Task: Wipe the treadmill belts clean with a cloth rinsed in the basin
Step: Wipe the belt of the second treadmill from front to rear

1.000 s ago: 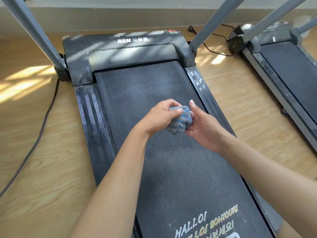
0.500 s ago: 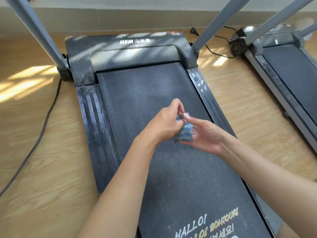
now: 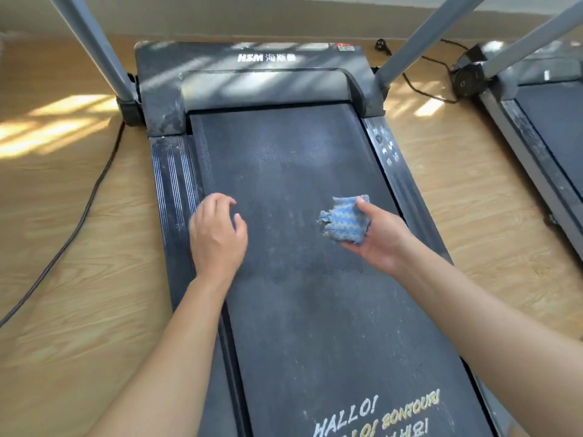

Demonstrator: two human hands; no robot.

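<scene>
A dusty black treadmill belt point(image 3: 299, 171) runs down the middle of the view. My right hand point(image 3: 378, 238) hovers palm up over the belt's right side and holds a folded blue and white cloth point(image 3: 345, 220) with the thumb on top. My left hand point(image 3: 217, 234) is over the belt's left edge, palm down, fingers loosely curled, holding nothing. No basin is in view.
Grey uprights point(image 3: 91, 48) rise on both sides of the treadmill's motor cover point(image 3: 252, 67). A second treadmill point(image 3: 552, 127) stands at the right. Black cables point(image 3: 79, 222) lie on the wooden floor at left and behind, by the wall.
Both hands were together on the cloth over the belt's middle. My left hand has let go and moved left; my right hand has moved right with the cloth, now partly unfolded.
</scene>
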